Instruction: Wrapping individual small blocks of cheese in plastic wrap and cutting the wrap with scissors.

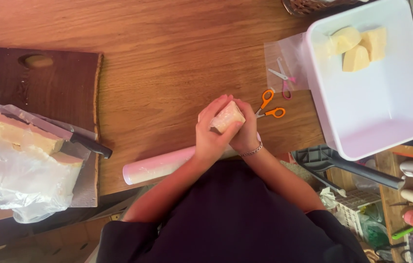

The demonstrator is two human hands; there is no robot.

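Note:
Both my hands hold one pale block wrapped in clear film (228, 117) above the wooden table (167, 58). My left hand (211, 134) cups it from the left with fingers over the top. My right hand (245, 136), with a bracelet on the wrist, grips it from the right and below. A roll of film (157, 165) lies along the table's near edge under my wrists. Orange-handled scissors (268, 106) lie just right of my hands.
A white tub (386, 126) at the right holds three pale wrapped chunks (355, 46). A small clear bag with pink scissors (283, 78) lies beside it. At left, a dark cutting board (45, 83) carries a large pale slab in plastic (26, 156) and a black-handled knife (77, 139).

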